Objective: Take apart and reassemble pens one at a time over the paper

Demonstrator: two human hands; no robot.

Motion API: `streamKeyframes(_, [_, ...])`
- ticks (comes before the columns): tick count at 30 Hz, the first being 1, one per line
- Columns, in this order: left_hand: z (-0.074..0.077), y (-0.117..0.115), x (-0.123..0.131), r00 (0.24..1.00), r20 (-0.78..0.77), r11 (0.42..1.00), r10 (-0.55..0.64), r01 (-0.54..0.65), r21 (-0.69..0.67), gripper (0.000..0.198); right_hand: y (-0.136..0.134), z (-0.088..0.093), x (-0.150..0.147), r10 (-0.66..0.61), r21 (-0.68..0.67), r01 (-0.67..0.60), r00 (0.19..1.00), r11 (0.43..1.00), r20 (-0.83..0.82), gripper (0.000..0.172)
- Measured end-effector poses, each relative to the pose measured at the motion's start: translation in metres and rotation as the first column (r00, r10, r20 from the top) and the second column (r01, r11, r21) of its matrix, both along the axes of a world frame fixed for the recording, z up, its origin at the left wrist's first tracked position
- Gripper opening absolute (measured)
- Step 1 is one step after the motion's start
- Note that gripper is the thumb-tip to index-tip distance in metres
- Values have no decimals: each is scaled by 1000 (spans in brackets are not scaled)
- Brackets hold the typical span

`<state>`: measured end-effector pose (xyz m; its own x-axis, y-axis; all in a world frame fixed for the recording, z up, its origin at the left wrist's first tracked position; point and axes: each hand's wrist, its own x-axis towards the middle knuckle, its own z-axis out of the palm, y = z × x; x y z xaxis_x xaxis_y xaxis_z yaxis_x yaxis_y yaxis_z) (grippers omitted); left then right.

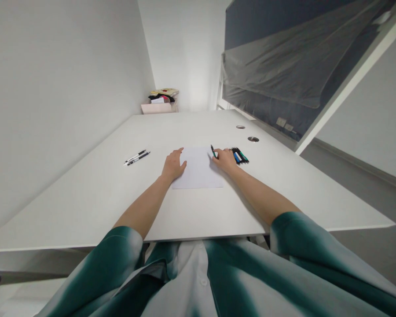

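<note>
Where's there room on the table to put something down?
The table looks bare between the pens and the wall, and between the paper and the near edge. It's crowded around the right hand, which holds a marker close to the other markers.

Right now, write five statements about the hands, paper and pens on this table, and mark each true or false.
1. The left hand is at the left edge of the paper. True.
2. The right hand holds nothing. False: it holds a dark pen.
3. Loose pens lie left of the left hand. True.
4. The row of pens lies on the paper. False: it lies right of it, beside the right hand.
5. The paper is covered in writing. False: no writing shows on it.
</note>
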<state>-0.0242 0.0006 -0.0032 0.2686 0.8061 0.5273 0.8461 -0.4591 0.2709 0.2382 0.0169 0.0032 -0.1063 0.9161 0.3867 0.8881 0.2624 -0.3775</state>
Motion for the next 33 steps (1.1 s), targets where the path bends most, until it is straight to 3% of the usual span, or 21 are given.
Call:
streamKeyframes(4, [-1,1,-1,1000,12,1000,6,-6,-3,58,7,-2,17,-211,-24,213,976,977,55,34])
streamKeyframes(8, [-1,1,-1,1000,14,1000,3,-3,-14,56,9,-5,22,-290,-43,297,949,954,122,32])
streamKeyframes(19, [1,-1,0,999,-39,1000,18,-19,-16,35,7,-1,27,-355,-97,368,926,925,125,26])
streamKeyframes(33, [2,-2,1,997,-69,998,32,-35,-43,29,8,-2,29,-388,-140,414,904,900,177,33])
